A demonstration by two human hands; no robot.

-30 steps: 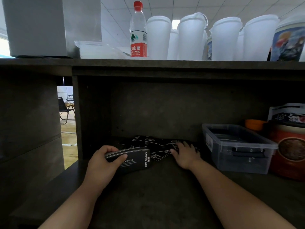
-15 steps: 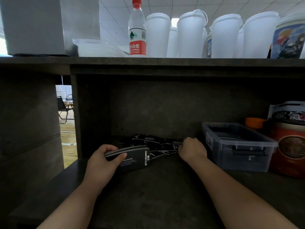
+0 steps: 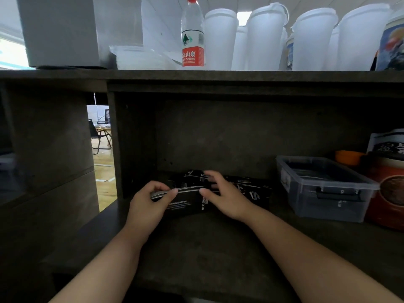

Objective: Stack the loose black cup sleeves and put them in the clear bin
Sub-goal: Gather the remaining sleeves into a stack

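My left hand (image 3: 148, 204) grips a stack of flat black cup sleeves (image 3: 185, 204) with white print, held on edge just above the dark shelf. My right hand (image 3: 223, 193) pinches a single black sleeve and lays it against the top of that stack. More loose black sleeves (image 3: 251, 189) lie scattered on the shelf behind and to the right of my hands. The clear bin (image 3: 323, 189) stands to the right with some dark sleeves lying in it.
A red-brown canister (image 3: 389, 193) and an orange lid (image 3: 347, 157) sit right of the bin. On the upper shelf (image 3: 196, 75) stand a water bottle (image 3: 192, 36), several white lidded cups (image 3: 312, 40) and a white box (image 3: 61, 31).
My right hand picked a sleeve from the loose pile and brought it left onto the stack. My left hand raised the stack slightly.
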